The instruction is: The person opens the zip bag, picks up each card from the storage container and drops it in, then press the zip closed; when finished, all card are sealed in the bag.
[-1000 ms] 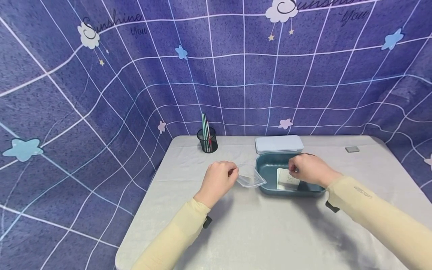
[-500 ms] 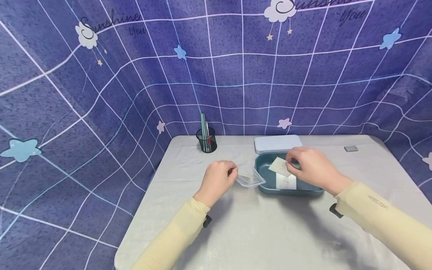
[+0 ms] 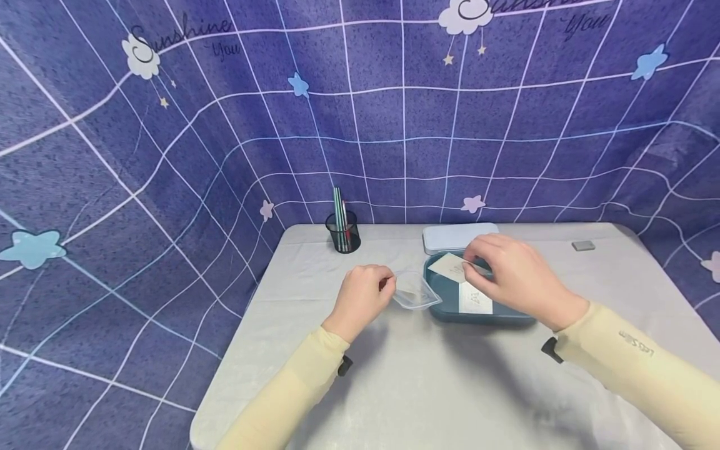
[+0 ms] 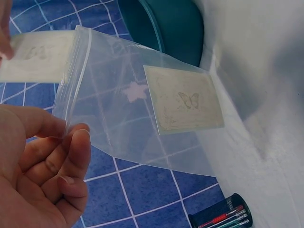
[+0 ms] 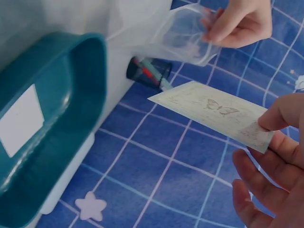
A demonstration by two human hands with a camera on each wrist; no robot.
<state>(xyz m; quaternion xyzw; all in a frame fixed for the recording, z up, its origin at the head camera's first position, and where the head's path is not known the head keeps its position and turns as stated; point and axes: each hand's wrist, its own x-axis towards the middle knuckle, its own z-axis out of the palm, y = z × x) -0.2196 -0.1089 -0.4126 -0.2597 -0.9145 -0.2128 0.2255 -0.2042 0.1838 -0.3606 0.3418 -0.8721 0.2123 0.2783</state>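
Observation:
My left hand [image 3: 365,294] pinches the mouth edge of a clear zip bag [image 4: 121,95]. Inside the bag lies a cream card [image 4: 190,99] with a butterfly print. A second butterfly card [image 5: 213,111] is held by one edge between the thumb and fingers of my right hand [image 3: 512,275], above the teal tray [image 3: 484,317]. In the left wrist view this card overlaps the bag's zip edge. One more pale printed card [image 3: 475,299] lies in the tray.
Behind the tray is a pale blue flat case [image 3: 458,236]. A black mesh pen cup [image 3: 344,237] with several pencils stands at the back left. A small grey block [image 3: 583,245] sits at the back right. Patterned blue cloth [image 3: 394,125] hangs behind the table.
My right hand has lifted a card out of the tray and carried it up and left toward the bag. The left hand and bag have stayed nearly in place.

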